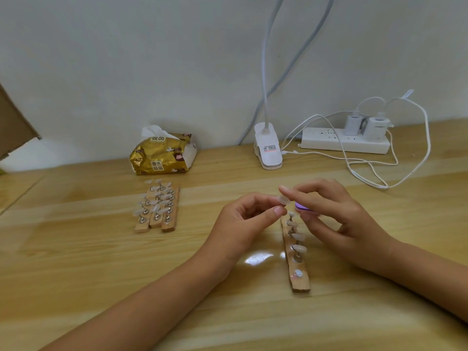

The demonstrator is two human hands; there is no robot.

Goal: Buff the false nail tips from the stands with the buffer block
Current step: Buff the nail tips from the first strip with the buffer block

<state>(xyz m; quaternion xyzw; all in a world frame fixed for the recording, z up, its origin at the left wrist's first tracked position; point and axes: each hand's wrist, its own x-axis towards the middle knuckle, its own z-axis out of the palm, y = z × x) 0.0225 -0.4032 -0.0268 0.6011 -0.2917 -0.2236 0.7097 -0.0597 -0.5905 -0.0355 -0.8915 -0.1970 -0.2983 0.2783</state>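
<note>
Head view. Wooden table (88, 262), against a pale wall. At the back: gold tissue pack (162, 154), white clip lamp (268, 150) with its neck rising out of frame, power strip (344, 142) carrying two chargers (353, 124), and loose white cables (367, 163) looping across the table to the right. Edge of cardboard (12, 127) at far left.

Three stands (158, 211) lie side by side left of centre, their pegs loaded with clear tips, well apart from the hands. A single stand (298, 272) lies lengthwise between the two wrists. Its far pegs carry tips and its nearest peg is bare. Its far end is partly hidden beneath the fingers.

Both forearms enter from the bottom edge, and the hands meet above the far end of the single stand. The left hand (243, 221) has its fingers curled, with one false nail tip (283, 200) pinched at the fingertips. The right hand (336, 216) grips the purple buffer block (302, 207) under curled fingers, mostly covered. Its index finger reaches out to touch the tip from above. Contact between block and tip cannot be made out.
</note>
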